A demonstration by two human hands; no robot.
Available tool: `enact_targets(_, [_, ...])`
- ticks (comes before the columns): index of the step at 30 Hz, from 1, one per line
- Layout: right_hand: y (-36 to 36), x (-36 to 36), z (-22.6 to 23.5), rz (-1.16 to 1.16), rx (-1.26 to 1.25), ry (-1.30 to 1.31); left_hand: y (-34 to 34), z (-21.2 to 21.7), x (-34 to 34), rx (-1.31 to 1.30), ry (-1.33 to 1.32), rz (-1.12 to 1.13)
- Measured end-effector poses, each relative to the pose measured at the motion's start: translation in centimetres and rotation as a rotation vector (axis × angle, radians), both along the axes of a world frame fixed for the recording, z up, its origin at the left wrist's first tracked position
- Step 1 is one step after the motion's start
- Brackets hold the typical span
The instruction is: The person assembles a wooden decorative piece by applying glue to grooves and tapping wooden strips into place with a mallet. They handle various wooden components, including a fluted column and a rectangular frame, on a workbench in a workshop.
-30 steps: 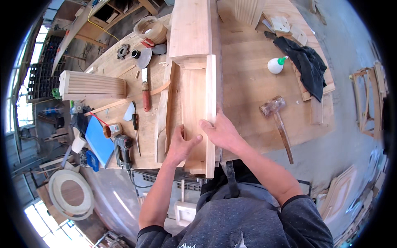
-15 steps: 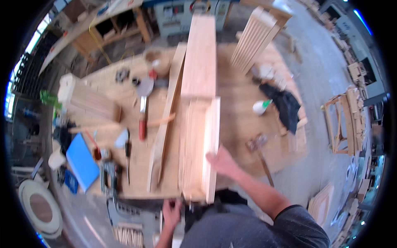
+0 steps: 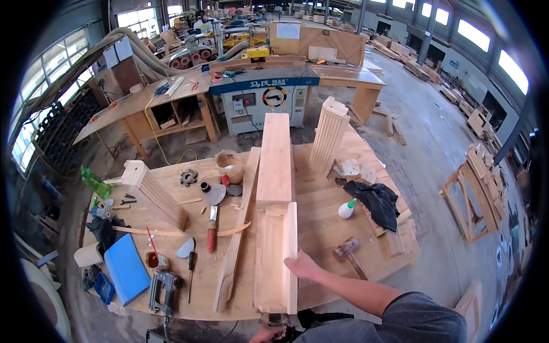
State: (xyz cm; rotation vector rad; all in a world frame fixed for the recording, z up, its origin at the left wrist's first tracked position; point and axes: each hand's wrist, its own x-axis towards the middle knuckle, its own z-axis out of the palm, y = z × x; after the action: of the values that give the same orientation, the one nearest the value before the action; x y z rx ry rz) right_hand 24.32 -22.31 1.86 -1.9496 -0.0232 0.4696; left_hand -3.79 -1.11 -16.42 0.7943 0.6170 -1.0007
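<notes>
A long wooden trough-shaped piece [image 3: 273, 286], its channel facing up, lies lengthwise on the workbench near my body. My right hand [image 3: 303, 267] grips its right side board, thumb over the upper edge. Butted against its far end is a solid-looking squared timber column [image 3: 273, 160]. My left hand [image 3: 269, 334] is low at the bench's near edge, just below the trough's near end. Its fingers are curled; what they hold, if anything, is hidden. Left of the trough lies a long narrow wooden strip [image 3: 235, 251].
Fluted posts stand at the left [image 3: 153, 194] and far right [image 3: 330, 137]. A mallet [image 3: 350, 254], glue bottle [image 3: 346, 209] and black cloth [image 3: 374, 203] lie right. Leftward are a nail gun [image 3: 166, 291], screwdriver [image 3: 191, 274], scraper [image 3: 212, 228] and blue board [image 3: 127, 268].
The view has tilted up, bringing in more of the workshop. My left hand has moved rightward, closer beneath the trough's near end. My right hand keeps its grip on the side board.
</notes>
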Motion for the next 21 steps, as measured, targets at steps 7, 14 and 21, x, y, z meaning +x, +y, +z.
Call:
enact_targets(7, [0.4,-0.7,-0.7,-0.036,0.046,-0.009,-1.6,2.5,-0.3,0.559,-0.43,-0.096])
enact_targets(14, [0.5,-0.7,0.2,-0.081,-0.012,-0.028,-6.3,7.9,0.2,1.493,-0.68,-0.402])
enact_targets(21, [1.7,-0.6,2.2,-0.027,0.095,0.042,0.4,1.0,-1.2,-0.247,-0.104,0.315])
